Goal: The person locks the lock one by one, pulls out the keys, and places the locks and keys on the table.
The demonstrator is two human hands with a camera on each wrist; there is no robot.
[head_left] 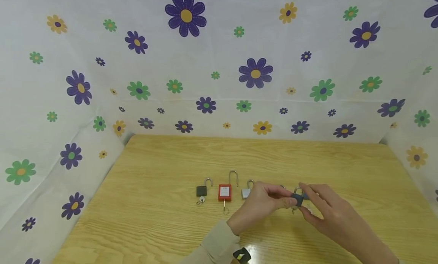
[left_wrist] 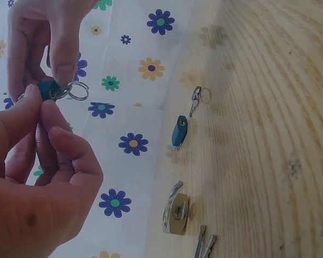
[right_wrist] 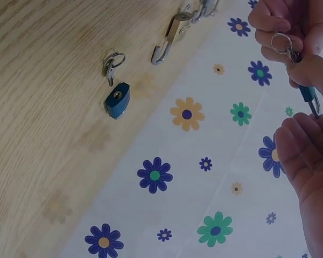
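Both hands hold a small blue padlock (head_left: pixel 297 200) above the table, its shackle upward and keys on a ring (left_wrist: pixel 78 91) hanging below. My left hand (head_left: pixel 261 201) pinches the lock body between thumb and fingers. From the other side, my right hand (head_left: pixel 332 209) has its thumb at the body and fingertips at the shackle. Whether the shackle is fully seated cannot be told. A second blue padlock (right_wrist: pixel 117 101) lies on the table with a key in it, partly hidden behind the right hand in the head view.
Left of the hands lie a black padlock (head_left: pixel 201 191), a red padlock (head_left: pixel 224 197) and a silver padlock (head_left: pixel 245 193), shackles raised and keys in the first two. A brass-faced padlock (left_wrist: pixel 178 212) lies nearby. Flowered cloth (head_left: pixel 212 58) surrounds the wooden table (head_left: pixel 154 226).
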